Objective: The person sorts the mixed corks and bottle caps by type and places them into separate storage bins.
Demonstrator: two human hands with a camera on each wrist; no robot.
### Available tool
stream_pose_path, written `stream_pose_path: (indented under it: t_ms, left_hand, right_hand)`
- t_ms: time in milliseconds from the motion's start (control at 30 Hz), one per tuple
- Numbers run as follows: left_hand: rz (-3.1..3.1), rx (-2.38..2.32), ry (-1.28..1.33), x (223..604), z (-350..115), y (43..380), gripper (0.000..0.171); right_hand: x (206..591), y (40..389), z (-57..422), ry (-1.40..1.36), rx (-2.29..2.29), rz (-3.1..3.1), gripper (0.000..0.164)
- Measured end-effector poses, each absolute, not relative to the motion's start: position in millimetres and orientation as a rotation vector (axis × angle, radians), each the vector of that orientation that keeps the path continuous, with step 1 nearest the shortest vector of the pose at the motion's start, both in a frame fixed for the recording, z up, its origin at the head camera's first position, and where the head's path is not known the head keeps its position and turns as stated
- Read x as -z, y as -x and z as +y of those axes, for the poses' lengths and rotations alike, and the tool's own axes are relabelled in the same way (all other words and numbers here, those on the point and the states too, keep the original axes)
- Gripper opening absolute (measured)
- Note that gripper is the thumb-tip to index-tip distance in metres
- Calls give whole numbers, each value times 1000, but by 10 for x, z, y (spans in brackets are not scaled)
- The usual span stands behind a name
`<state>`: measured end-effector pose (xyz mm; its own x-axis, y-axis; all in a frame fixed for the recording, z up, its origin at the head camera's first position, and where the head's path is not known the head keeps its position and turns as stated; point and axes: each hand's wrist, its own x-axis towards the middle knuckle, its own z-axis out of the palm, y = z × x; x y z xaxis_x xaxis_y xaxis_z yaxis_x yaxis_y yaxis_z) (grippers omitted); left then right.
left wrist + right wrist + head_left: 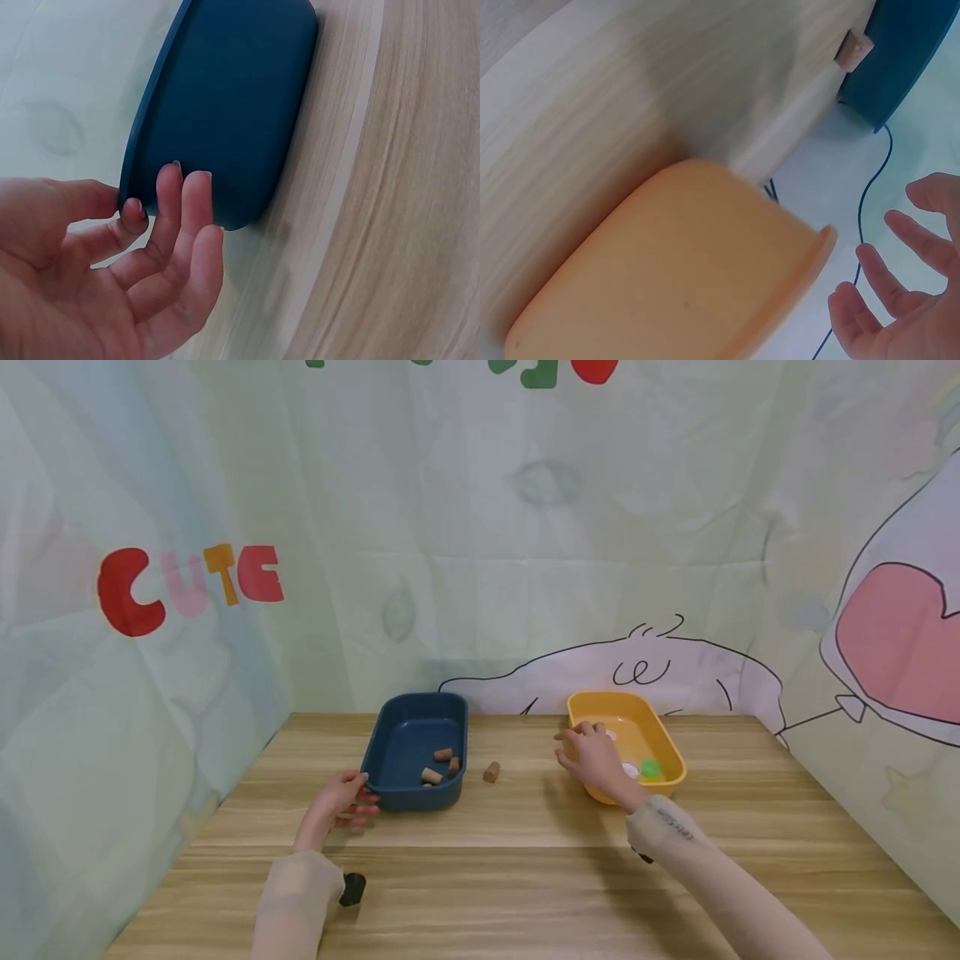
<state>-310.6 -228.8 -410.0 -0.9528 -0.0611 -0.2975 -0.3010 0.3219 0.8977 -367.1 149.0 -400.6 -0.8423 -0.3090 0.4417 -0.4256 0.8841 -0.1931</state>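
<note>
My left hand (341,802) is at the near left corner of a dark blue plastic tray (386,739). In the left wrist view, its thumb and index finger pinch the rim, while the other fingers lie along the outer wall. Several brown corks (432,776) are inside the blue tray at its near right. Over the left side of a yellow tray (677,760) hovers my right hand (597,762), fingers spread and loosely bent with nothing between them. Inside the yellow tray are a green cap (650,769) and white round pieces (630,770), partly hidden by that hand.
One cork (491,772) lies on the wooden table (480,877) between the trays, close to the blue one. A printed cloth backdrop (510,568) hangs behind the table and along its sides.
</note>
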Motion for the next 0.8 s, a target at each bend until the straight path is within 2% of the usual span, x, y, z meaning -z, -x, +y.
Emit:
stream_pose_path:
  t_ms: [567,800]
  left_hand:
    - [2370,-1694,320,4104,-2299,3114,28]
    - [2374,-1695,338,4108,-2289,3111,23]
  right_hand:
    - [4135,3675,1120,-659,-433,-2641,28]
    - [4172,3648,1000,-681,-478,-2695,31]
